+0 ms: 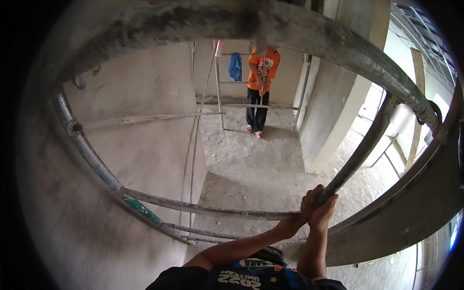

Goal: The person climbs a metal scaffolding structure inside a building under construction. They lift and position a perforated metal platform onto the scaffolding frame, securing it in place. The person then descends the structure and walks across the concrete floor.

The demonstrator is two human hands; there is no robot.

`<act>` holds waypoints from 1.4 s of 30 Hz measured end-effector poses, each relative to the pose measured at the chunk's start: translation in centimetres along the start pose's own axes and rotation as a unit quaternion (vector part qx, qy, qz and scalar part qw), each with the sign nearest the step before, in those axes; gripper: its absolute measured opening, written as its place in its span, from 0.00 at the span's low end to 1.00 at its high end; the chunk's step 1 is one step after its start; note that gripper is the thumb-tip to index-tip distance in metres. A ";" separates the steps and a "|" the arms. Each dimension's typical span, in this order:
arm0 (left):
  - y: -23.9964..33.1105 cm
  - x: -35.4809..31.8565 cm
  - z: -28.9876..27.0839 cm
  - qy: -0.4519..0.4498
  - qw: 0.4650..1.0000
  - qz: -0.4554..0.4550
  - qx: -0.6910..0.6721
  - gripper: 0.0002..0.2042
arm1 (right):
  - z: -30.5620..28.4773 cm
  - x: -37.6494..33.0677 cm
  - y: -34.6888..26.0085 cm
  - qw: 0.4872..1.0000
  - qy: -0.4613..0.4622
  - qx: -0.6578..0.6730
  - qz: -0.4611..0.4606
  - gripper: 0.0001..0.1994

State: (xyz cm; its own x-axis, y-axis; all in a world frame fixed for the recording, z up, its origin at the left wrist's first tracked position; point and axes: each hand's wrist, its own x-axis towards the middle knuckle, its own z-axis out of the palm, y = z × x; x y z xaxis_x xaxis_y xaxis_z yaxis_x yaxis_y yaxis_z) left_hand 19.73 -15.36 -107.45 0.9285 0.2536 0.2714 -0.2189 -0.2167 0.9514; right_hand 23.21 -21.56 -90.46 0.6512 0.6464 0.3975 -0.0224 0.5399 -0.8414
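A grey metal scaffold frame [316, 31] surrounds my view, with a thick pipe arching across the top. My right hand [323, 212] is wrapped round a slanting scaffold pipe [358, 155] at its lower end. Close against it, my left hand [291, 226] is closed at the same spot, where a horizontal scaffold bar [217, 211] meets the pipe. The two hands overlap, so some of the left fingers are hidden. On the frame's left side is a pipe section with green paint [141, 209].
A person in an orange shirt [273, 67] stands on the rough concrete floor [251, 152], hands on an upright pole, inside another scaffold frame [218, 96]. A blue cloth [235, 66] hangs there. A plastered wall [140, 150] rises on the left, a column [326, 111] on the right.
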 end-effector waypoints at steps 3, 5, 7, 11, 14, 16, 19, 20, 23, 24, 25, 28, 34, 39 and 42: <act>1.8 -1.1 0.0 0.001 0.999 -0.033 0.004 0.24 | -0.2 -0.3 -0.3 1.000 -0.026 -0.001 0.006 0.38; 2.7 -1.3 -1.1 -0.002 0.995 -0.101 0.017 0.23 | 0.3 -0.1 0.3 0.999 -0.028 0.011 0.014 0.38; 9.4 -2.2 -3.2 -0.033 0.979 -0.197 0.030 0.23 | -0.3 0.2 0.3 0.998 -0.066 -0.004 0.021 0.38; 16.0 -5.9 -8.0 -0.156 0.944 -0.070 0.281 0.19 | -1.3 0.4 0.8 0.996 -0.094 0.010 0.006 0.37; 24.4 -6.2 -16.4 -0.198 0.954 -0.163 0.154 0.15 | -1.6 0.5 -0.1 0.993 -0.119 0.003 0.006 0.36; 26.9 -4.0 -20.9 0.011 0.981 -0.149 0.122 0.18 | -2.1 0.4 -0.1 0.992 -0.127 -0.002 0.015 0.36; 26.8 0.7 -27.4 0.266 0.855 -0.099 0.434 0.36 | -2.0 0.2 0.0 0.989 -0.149 0.014 0.009 0.34; 27.2 1.8 -30.5 0.273 0.834 -0.163 0.451 0.40 | -1.4 0.0 0.0 0.987 -0.158 0.023 0.010 0.33; 29.6 4.9 -32.0 0.302 0.804 -0.182 0.479 0.44 | -1.5 -0.4 -0.1 0.984 -0.178 0.018 0.008 0.32; 29.8 5.9 -31.9 0.312 0.796 -0.179 0.487 0.44 | -1.6 -0.5 -0.2 0.984 -0.177 0.016 0.004 0.32; 29.9 6.7 -31.8 0.322 0.788 -0.176 0.495 0.44 | -1.8 -0.8 0.1 0.984 -0.176 0.004 0.001 0.33; 30.6 8.4 -31.2 0.338 0.777 -0.177 0.501 0.44 | -1.6 -1.4 0.0 0.987 -0.160 0.001 0.017 0.33; 31.1 10.0 -31.0 0.338 0.790 -0.170 0.483 0.44 | -1.7 -2.1 0.0 0.992 -0.127 -0.001 -0.006 0.31; 32.8 9.6 -30.4 0.299 0.777 -0.219 0.510 0.44 | -0.9 -2.0 0.0 0.993 -0.113 -0.027 -0.021 0.31; 33.1 8.1 -30.1 0.259 0.784 -0.233 0.514 0.45 | -1.1 -2.7 0.2 0.996 -0.081 -0.015 -0.037 0.31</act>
State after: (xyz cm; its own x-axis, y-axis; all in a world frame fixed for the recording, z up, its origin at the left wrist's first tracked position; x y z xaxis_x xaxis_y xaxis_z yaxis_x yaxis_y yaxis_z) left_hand 11.04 7.87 -69.38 0.5304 0.8224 0.2057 0.7127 -0.5640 0.4170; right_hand 22.31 -23.78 -92.16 0.5195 0.6851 0.5106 0.0462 0.5742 -0.8174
